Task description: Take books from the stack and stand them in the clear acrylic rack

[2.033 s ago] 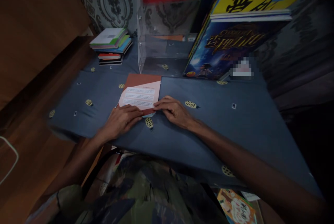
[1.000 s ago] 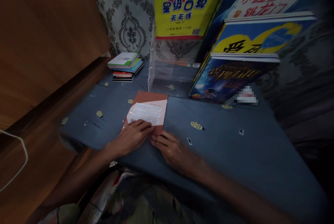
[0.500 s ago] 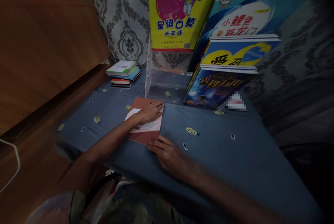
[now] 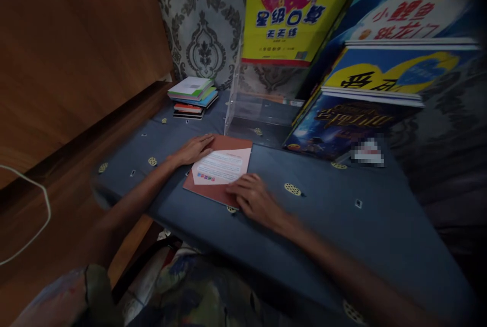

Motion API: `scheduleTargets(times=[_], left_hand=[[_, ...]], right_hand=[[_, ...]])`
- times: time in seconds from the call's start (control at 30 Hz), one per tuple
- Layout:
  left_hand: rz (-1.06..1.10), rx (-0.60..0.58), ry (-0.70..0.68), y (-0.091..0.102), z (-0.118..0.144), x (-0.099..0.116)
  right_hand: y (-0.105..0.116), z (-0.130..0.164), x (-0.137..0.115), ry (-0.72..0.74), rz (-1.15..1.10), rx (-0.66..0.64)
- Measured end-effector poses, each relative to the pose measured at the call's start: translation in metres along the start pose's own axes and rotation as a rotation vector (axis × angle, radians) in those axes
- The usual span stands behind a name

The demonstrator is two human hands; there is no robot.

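Observation:
A thin brown booklet (image 4: 228, 143) lies flat on the blue patterned cloth (image 4: 342, 215), with a white printed flap (image 4: 222, 166) folded across its middle. My left hand (image 4: 194, 148) rests flat at the booklet's far left corner, fingers spread. My right hand (image 4: 254, 199) presses on the booklet's near right corner, fingers slightly apart. Neither hand grips anything.
A small stack of books (image 4: 193, 96) sits at the back left. A clear acrylic stand (image 4: 247, 108) is behind the booklet. Large picture books (image 4: 353, 108) lean against the wall at the back right. A wooden board (image 4: 76, 63) runs along the left.
My left hand has slid from the top of the flap to the booklet's left edge. My right hand has moved up onto the near corner. The white flap shows fully now.

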State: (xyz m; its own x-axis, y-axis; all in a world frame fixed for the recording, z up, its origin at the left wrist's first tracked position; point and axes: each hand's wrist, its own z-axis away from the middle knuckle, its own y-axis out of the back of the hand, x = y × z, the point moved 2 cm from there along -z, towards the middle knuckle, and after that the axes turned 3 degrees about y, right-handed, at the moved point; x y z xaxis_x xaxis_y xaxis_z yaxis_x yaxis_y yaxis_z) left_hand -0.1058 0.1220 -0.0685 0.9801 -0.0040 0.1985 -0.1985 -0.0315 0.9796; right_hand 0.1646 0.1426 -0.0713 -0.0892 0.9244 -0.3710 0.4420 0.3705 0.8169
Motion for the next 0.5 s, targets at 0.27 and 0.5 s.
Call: scheduleTargets(times=[0.27, 0.5], left_hand=[[0.031, -0.012, 0.051, -0.008, 0.005, 0.004], [0.050, -0.017, 0.066, -0.008, 0.005, 0.004]], right_hand=[[-0.012, -0.041, 0.102, -0.340, 0.220, -0.007], [-0.019, -0.021, 0.076, -0.357, 0.327, -0.135]])
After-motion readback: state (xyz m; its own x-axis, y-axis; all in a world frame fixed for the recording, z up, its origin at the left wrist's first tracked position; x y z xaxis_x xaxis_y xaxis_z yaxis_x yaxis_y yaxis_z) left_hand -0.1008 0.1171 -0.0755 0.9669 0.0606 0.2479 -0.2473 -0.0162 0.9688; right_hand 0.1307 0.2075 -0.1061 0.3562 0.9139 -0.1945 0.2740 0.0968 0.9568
